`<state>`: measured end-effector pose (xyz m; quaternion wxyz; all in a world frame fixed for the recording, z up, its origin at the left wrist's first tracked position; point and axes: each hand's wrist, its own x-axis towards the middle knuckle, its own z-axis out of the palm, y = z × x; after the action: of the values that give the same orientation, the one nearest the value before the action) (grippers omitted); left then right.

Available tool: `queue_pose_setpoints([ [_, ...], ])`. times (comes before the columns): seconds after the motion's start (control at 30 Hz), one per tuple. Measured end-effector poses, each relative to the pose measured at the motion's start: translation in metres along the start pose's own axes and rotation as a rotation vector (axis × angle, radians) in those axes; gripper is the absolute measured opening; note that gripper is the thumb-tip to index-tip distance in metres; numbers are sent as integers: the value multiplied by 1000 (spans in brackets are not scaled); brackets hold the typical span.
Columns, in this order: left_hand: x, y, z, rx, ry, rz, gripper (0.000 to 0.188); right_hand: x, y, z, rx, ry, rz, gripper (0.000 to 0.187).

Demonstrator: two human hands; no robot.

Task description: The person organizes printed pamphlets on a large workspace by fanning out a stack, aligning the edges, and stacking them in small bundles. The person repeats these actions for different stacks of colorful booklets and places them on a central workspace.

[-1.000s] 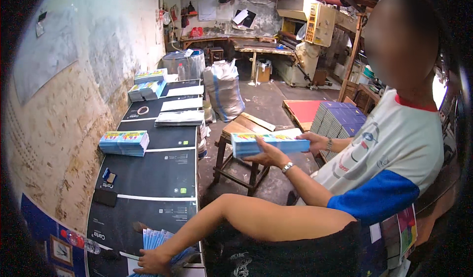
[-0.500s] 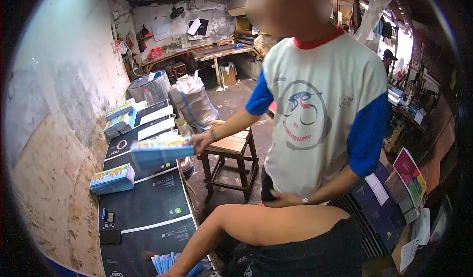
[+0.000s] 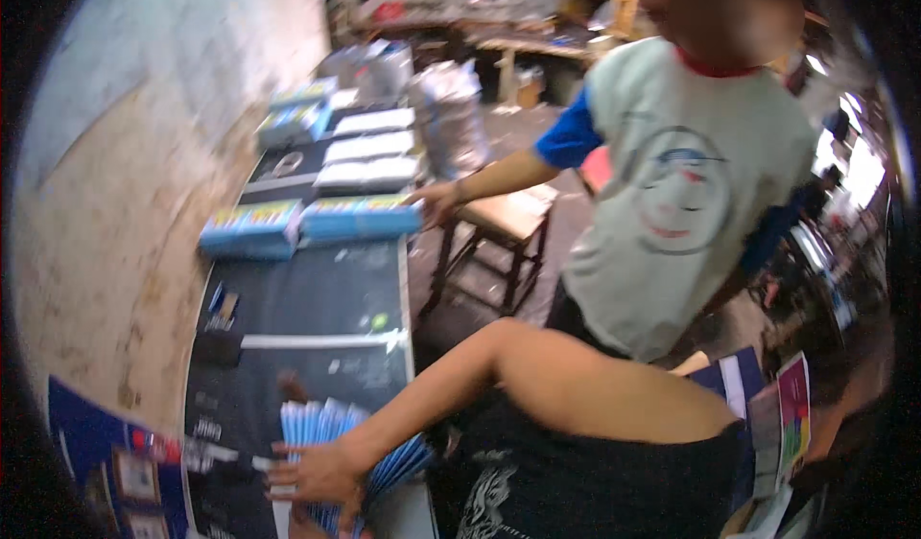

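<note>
My right hand (image 3: 321, 474) lies over a fan of blue-and-white folded leaflets (image 3: 317, 422) on the table, fingers stretched out and apart. A small dark brown thing (image 3: 290, 383), too blurred to name, touches the fan's far edge. Below my right hand is a patch of skin colour that may be my left hand; its fingers cannot be made out. Farther along the table, a co-worker's hand (image 3: 436, 203) touches a bundle of blue leaflets (image 3: 360, 219). That bundle stands beside another leaflet bundle (image 3: 251, 228).
The long table (image 3: 317, 290) has a dark printed covering. White stacks (image 3: 369, 172), a tape roll (image 3: 287, 164) and more leaflet bundles (image 3: 293, 125) lie at its far end. A small blue object (image 3: 224, 303) lies near the left wall. The co-worker (image 3: 686, 194) stands beside a wooden stool (image 3: 508, 218).
The co-worker's bundle has come down from the air onto the table beside the other bundle. My view has swung left and down, bringing my right hand and the fan fully into sight.
</note>
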<state>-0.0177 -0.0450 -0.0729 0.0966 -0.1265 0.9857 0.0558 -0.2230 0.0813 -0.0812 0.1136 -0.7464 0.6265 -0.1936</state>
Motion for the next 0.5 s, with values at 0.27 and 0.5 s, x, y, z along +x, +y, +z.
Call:
queue_pose_setpoints([
  [0.27, 7, 3, 26, -29, 195, -5, 124, -13, 7, 68, 8, 205, 117, 100],
  [0.5, 13, 19, 27, -187, 263, -69, 111, -27, 0, 40, -50, 75, 104, 119],
])
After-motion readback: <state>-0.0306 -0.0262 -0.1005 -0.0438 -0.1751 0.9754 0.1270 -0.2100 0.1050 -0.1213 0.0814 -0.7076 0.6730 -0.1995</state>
